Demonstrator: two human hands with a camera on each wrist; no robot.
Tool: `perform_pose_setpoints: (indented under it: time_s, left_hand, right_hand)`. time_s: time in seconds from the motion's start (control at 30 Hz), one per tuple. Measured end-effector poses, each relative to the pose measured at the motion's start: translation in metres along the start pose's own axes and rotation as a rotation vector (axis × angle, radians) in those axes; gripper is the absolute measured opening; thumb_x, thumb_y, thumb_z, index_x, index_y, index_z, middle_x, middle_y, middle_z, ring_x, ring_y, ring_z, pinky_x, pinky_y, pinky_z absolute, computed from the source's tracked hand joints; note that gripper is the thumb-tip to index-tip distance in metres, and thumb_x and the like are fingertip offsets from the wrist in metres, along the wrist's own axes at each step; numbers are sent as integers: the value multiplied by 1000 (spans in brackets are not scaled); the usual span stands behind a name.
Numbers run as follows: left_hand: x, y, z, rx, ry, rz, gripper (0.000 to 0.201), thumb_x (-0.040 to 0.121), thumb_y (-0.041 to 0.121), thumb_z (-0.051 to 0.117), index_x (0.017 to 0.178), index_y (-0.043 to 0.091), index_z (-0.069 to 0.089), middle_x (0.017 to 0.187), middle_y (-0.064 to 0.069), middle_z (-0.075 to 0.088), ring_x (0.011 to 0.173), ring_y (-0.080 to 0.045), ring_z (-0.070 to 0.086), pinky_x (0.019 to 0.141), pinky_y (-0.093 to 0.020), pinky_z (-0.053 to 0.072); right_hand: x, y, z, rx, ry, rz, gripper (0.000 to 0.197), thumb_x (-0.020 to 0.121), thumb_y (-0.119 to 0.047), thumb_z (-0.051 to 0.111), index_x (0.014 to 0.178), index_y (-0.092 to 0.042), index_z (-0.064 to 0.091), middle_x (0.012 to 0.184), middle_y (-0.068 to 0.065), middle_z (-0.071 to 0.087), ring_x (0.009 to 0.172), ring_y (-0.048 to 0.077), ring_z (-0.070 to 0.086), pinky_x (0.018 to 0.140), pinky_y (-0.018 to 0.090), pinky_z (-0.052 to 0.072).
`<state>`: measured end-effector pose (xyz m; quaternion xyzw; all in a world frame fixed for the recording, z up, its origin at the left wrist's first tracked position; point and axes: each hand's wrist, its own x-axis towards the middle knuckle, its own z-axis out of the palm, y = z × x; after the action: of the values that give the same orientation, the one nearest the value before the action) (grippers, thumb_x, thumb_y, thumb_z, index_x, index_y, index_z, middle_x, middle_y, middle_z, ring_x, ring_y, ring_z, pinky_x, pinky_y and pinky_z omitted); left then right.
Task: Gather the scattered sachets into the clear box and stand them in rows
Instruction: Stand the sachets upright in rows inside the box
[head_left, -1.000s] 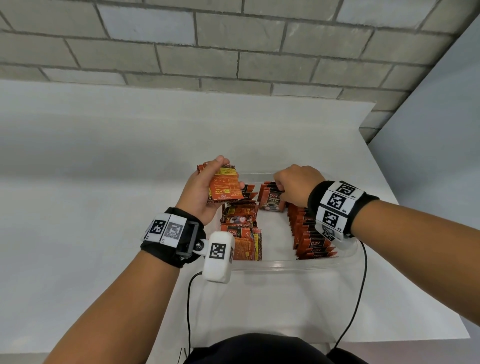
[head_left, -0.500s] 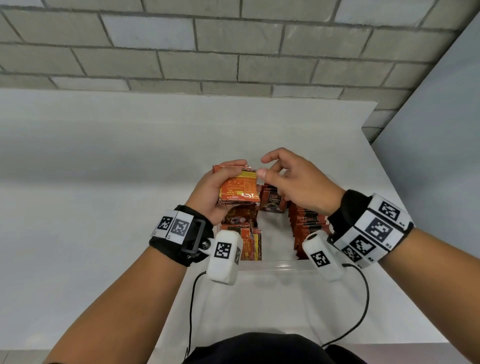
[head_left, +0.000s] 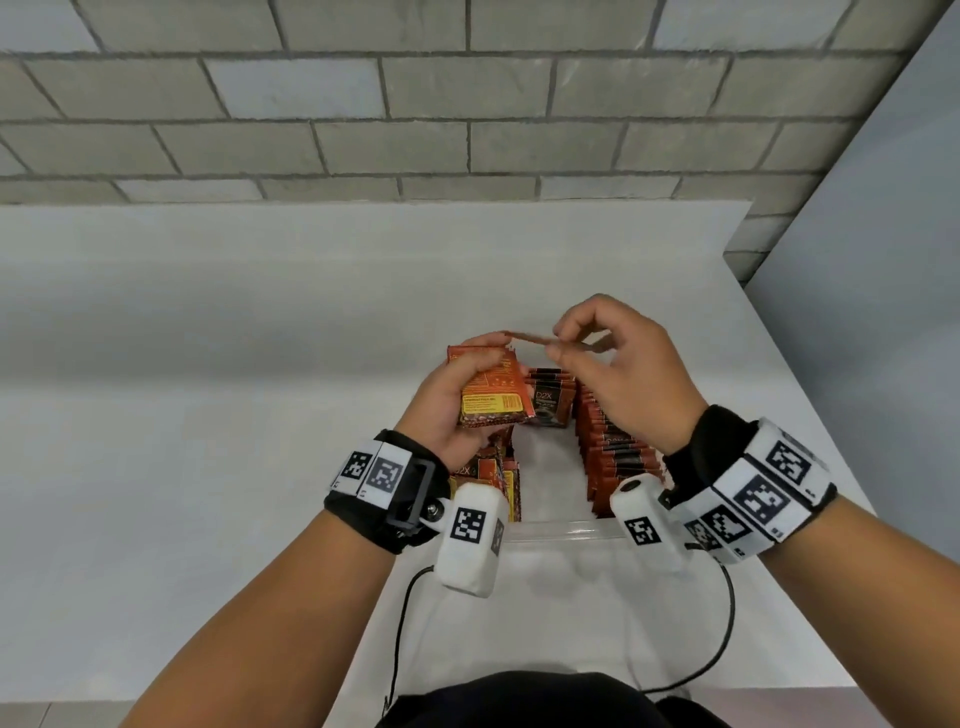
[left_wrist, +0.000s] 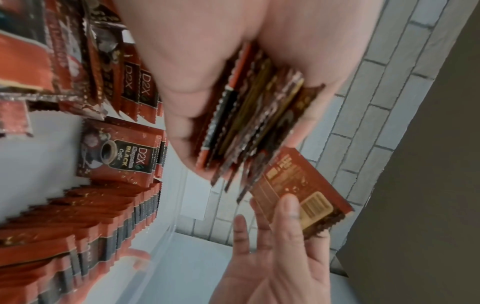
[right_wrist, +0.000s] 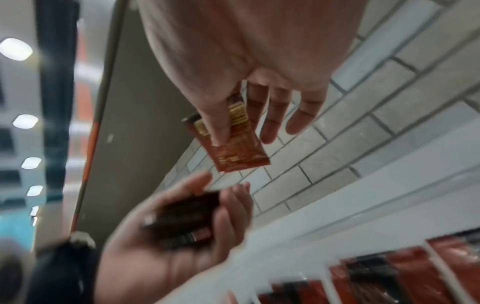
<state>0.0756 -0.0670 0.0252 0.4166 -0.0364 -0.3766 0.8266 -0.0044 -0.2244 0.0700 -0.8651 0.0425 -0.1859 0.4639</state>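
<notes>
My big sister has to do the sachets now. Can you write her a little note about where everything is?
Left hand: grips a stack of sachets above the clear box.
Right hand: pinches one sachet between thumb and finger, just beside the stack.
Done: a long row stands along the box's right side, a short row at the far end, more at the left.
Left: stand the single sachet and the held stack in rows.

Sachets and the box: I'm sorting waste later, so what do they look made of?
Sachets: probably glossy printed foil or plastic laminate, judging by sheen, zigzag-cut sealed edges and thin flexing. Clear box: looks like rigid transparent plastic; its rim shines and the table shows through.
</notes>
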Motion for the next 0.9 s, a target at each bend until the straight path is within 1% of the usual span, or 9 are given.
perform_pose_setpoints:
  time_s: [0.07,0.1,0.2,0.27,0.37,0.47,0.67,0.77,0.9]
  left_hand:
    - [-1,0,4,-9,2,13,32,83,33,62,108,14,61,94,-12,66,83,-27,66,73,-37,54]
    - [-1,0,6,-4,-3,18,36,80,35,66,109,14,61,96,-13,66,84,-27,66,73,-37,55]
    - [1,0,6,38,-8,73,38,72,8,63,110,13,62,95,-14,68,79,-25,67,69,-33,56]
    - [1,0,6,52,-21,87,42,69,0,57,109,12,61,94,-15,67,78,-25,66,67,-32,56]
    - [1,0,7,72,-39,84,43,67,-2,57,108,12,62,97,-16,68,82,-28,67,71,-35,57]
    - [0,0,10,121,-77,87,46,66,-5,57,108,13,61,98,-18,67,85,-31,66,74,-39,56]
    - [-1,-1,11,185,-107,82,47,64,-9,60,106,13,62,95,-14,68,85,-30,66,74,-40,56]
    - [-1,1,9,178,-92,66,42,68,-4,63,106,12,61,95,-14,68,82,-28,68,73,-39,57]
    - [1,9,-2,144,92,98,37,75,2,72,109,11,59,86,-10,65,70,-23,68,66,-32,58]
  right_hand:
    - [-4,3,2,-76,-130,-56,12,80,-17,74,82,-19,62,102,-5,60,100,7,52,86,11,35]
    - [-6,4,3,-107,-215,-59,14,78,-21,76,84,-23,64,111,-7,58,108,8,49,92,15,33]
    - [-7,4,1,-181,-342,-72,23,74,-33,79,94,-29,68,128,-13,50,124,11,40,104,31,29]
    - [-5,1,-3,-158,-292,-63,26,78,-33,75,102,-29,67,130,-11,49,125,8,40,104,26,29]
    - [1,0,-8,-151,-197,9,32,87,-30,66,118,-27,60,125,-9,52,113,4,48,88,13,35]
    - [7,-1,-11,-174,-224,87,32,92,-29,60,123,-24,59,117,-9,59,101,5,56,75,7,38]
    - [18,-6,-14,-181,-327,125,25,89,-22,65,114,-23,66,87,-13,62,77,-4,57,67,5,42]
    - [22,-9,-18,-181,-394,143,17,88,-19,66,104,-25,68,84,-13,64,72,-6,57,66,4,41]
    - [28,-3,-25,-272,-454,179,8,87,-19,68,93,-25,68,87,-6,67,75,3,59,70,14,43]
